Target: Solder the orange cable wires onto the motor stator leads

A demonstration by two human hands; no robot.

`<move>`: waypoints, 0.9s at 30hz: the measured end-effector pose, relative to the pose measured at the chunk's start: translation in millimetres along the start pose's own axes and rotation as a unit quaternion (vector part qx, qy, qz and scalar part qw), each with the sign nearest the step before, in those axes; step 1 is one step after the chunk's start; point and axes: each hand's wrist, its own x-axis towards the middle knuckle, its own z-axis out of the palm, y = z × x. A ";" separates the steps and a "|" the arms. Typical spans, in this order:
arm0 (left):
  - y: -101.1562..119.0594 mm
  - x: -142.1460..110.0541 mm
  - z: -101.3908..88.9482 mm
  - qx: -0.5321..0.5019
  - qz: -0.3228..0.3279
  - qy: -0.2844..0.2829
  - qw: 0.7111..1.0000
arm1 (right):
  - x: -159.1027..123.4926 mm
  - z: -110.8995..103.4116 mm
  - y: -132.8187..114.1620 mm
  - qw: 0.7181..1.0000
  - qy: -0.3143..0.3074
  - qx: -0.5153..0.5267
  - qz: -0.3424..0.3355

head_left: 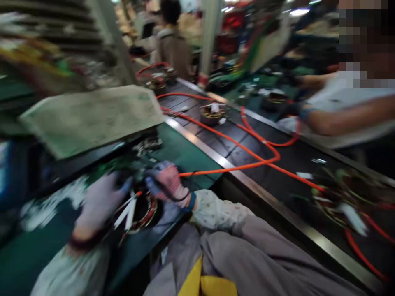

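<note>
The picture is smeared by motion. My left hand (100,203), in a pale glove, rests on the green bench mat (182,152) at the left edge of a round motor stator (142,211) with copper windings and white strips. Its fingers are too blurred to read. My right hand (166,183), gloved in pink and blue, is curled closed above the stator's far side. An orange cable (234,166) leads away from it across the conveyor.
A dark conveyor belt (277,164) with a metal rim runs diagonally on the right, carrying other stators (211,115) and orange cables. A person's arm (345,115) reaches over it from the right. A worn green board (89,117) overhangs the bench. Another person stands far back.
</note>
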 end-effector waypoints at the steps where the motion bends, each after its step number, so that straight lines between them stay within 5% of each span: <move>1: -4.9 -3.1 3.8 0.019 0.009 -0.007 1.000 | -8.8 2.9 0.8 0.999 0.034 0.025 -0.004; 5: -15.6 8.5 14.7 0.045 0.035 -0.024 0.998 | -34.8 9.1 8.8 0.982 0.156 0.106 -0.021; 9: -22.7 11.8 21.2 0.012 0.075 -0.021 0.997 | -53.2 8.7 16.0 0.972 0.202 0.117 -0.038; 13: -24.5 8.6 24.5 0.009 0.100 -0.017 0.995 | -59.7 10.0 23.5 0.975 0.180 0.126 -0.038; 18: -24.2 10.1 25.4 0.020 0.117 -0.007 0.993 | -51.3 2.8 22.8 0.947 0.208 0.221 -0.104; 27: -23.9 10.2 27.1 0.030 0.129 0.009 0.991 | -37.7 -8.3 12.3 0.947 0.212 0.212 -0.118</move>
